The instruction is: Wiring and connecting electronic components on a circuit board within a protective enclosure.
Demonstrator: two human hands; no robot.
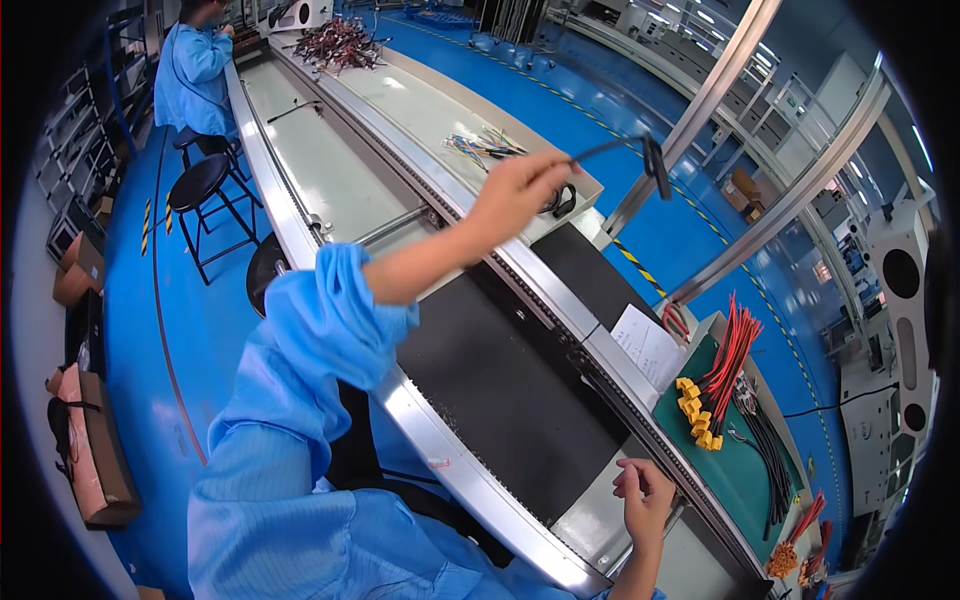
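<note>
My left hand [520, 195] reaches out over the far side of the bench, its fingers pinched on a black cable [600, 150]. The cable's free part, with a dark end piece [655, 167], sticks out to the right and is slightly blurred. Just beyond that hand, a coiled black cable [565, 202] lies at the edge of the white tray. Close to the near rail, my right hand [647, 497] hovers above the bench with its fingers curled in; nothing shows in it. A black mat [510, 380] covers the bench between my hands.
Red wires [735, 345] with yellow connectors [697, 412] and black cables [765, 450] lie on a green mat [695, 460], near a paper sheet [648, 345]. Coloured wires [480, 147] sit in the white tray. Metal posts [700, 100] rise beyond. A co-worker [192, 75] is at the far left, near stools [205, 187].
</note>
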